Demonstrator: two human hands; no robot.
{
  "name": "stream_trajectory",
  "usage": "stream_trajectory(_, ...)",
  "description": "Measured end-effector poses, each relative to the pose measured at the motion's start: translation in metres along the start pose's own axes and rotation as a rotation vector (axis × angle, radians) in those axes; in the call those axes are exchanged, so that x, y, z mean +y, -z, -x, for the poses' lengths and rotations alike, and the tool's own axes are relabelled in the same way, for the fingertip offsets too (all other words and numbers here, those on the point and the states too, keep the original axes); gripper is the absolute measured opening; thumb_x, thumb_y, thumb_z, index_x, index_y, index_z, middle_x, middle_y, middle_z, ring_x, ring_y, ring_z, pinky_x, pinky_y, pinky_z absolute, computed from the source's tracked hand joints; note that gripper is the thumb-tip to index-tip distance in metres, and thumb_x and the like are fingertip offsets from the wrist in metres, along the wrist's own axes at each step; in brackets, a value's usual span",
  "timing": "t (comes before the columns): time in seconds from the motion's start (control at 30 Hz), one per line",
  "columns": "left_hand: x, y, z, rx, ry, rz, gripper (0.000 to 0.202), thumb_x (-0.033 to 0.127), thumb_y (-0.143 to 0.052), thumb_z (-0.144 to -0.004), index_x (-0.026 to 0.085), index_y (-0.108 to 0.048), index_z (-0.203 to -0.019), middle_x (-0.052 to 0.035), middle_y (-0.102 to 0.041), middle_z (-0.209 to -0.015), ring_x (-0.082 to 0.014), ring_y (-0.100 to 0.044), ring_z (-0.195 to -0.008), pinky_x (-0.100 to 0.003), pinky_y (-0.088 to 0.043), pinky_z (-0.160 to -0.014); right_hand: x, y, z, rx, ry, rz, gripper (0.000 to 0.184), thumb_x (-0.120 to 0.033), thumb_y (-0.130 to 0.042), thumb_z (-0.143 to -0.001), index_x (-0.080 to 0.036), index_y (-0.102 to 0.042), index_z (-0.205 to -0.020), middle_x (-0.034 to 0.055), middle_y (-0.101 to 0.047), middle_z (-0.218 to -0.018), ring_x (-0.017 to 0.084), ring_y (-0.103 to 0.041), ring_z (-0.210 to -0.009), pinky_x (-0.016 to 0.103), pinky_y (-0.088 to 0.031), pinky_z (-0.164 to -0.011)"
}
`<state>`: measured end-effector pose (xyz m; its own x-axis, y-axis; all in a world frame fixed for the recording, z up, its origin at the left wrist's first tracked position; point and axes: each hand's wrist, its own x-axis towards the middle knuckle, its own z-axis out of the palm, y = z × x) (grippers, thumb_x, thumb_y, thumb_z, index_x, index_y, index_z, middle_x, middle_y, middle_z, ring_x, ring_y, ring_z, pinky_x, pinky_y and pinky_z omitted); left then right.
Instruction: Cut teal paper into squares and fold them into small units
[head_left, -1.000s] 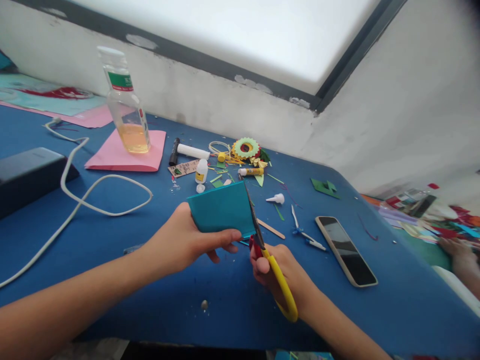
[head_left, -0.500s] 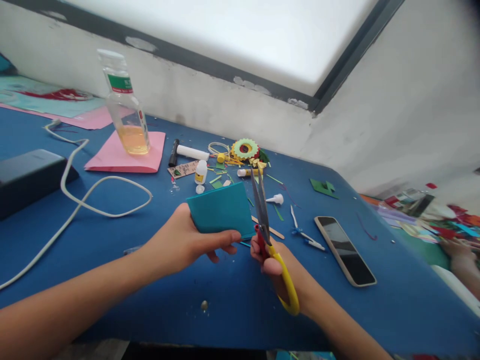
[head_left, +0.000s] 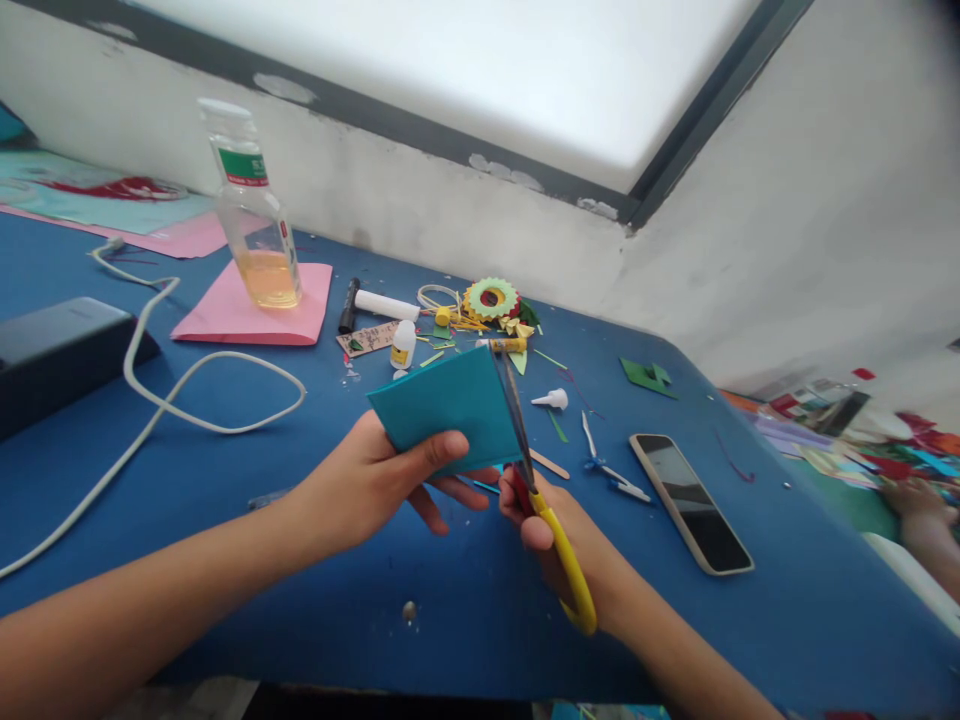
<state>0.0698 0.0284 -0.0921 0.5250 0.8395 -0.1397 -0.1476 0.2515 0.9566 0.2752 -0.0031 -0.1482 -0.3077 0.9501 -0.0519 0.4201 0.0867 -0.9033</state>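
Note:
A folded piece of teal paper is pinched in my left hand, thumb on top and fingers beneath. My right hand grips scissors with yellow and red handles. Their blades point away from me and lie along the paper's right edge; whether they cut into it I cannot tell. Beyond the paper stands a small white glue bottle. A wooden stick lies just past the scissors, and a white nozzle cap is farther back.
A phone and a blue-and-white compass-like tool lie to the right. At the left are a glass bottle on pink paper, a white cable and a dark box. Another person's hand shows far right.
The teal paper has tilted and moved right against the scissor blades, which have come closer together. My left thumb has shifted back from the paper's lower right corner.

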Motion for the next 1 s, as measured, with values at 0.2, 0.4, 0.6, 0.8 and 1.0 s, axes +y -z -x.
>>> stream_trajectory(0.2, -0.010, 0.002, 0.000, -0.026, -0.058, -0.252, 0.060, 0.067, -0.033, -0.081, 0.014, -0.061, -0.071, -0.0056, -0.065, -0.069, -0.0146, -0.061, -0.061, -0.024, -0.051, -0.059, -0.018, -0.006, -0.005, 0.024, 0.022, -0.266, 0.048, -0.065, -0.051, -0.074, -0.019, -0.052, -0.087, 0.0003, -0.055, -0.069, 0.011, -0.047, -0.053, 0.023, -0.038, -0.048)
stream_trajectory(0.4, -0.018, 0.001, 0.003, -0.030, -0.031, -0.510, 0.061, 0.068, -0.024, -0.082, 0.017, -0.054, -0.067, -0.0022, -0.058, -0.066, -0.0155, -0.054, -0.065, -0.025, -0.046, -0.062, -0.023, -0.012, -0.007, 0.075, -0.014, -0.306, 0.035, -0.051, -0.051, -0.082, -0.017, -0.055, -0.075, 0.0014, -0.058, -0.066, 0.012, -0.050, -0.054, 0.023, -0.036, -0.047)
stream_trajectory(0.6, -0.009, -0.003, 0.007, -0.006, -0.087, -0.567, 0.051, 0.061, -0.028, -0.084, 0.019, -0.051, -0.065, 0.0004, -0.052, -0.066, -0.0148, -0.050, -0.065, -0.023, -0.044, -0.062, -0.019, -0.012, -0.009, 0.209, 0.018, -0.369, 0.029, -0.046, -0.054, -0.079, -0.018, -0.050, -0.072, -0.0037, -0.046, -0.057, 0.009, -0.040, -0.048, 0.022, -0.033, -0.046)
stream_trajectory(0.8, -0.011, -0.002, -0.002, 0.001, -0.129, -0.439, 0.031, 0.044, -0.048, -0.082, 0.017, -0.056, -0.069, 0.0015, -0.053, -0.063, -0.0120, -0.049, -0.059, -0.023, -0.043, -0.059, -0.022, -0.008, -0.007, 0.239, 0.059, -0.348, 0.027, -0.045, -0.055, -0.080, -0.019, -0.049, -0.075, -0.0035, -0.048, -0.062, 0.009, -0.041, -0.050, 0.022, -0.033, -0.047)
stream_trajectory(1.0, -0.010, -0.002, -0.007, 0.075, -0.027, -0.241, 0.028, 0.035, -0.070, -0.067, 0.014, -0.058, -0.081, 0.0028, -0.057, -0.058, -0.0116, -0.055, -0.053, -0.021, -0.048, -0.050, -0.031, -0.007, -0.002, 0.215, 0.053, -0.151, 0.029, -0.042, -0.053, -0.081, -0.018, -0.049, -0.066, -0.0017, -0.049, -0.060, 0.010, -0.045, -0.053, 0.024, -0.036, -0.052)
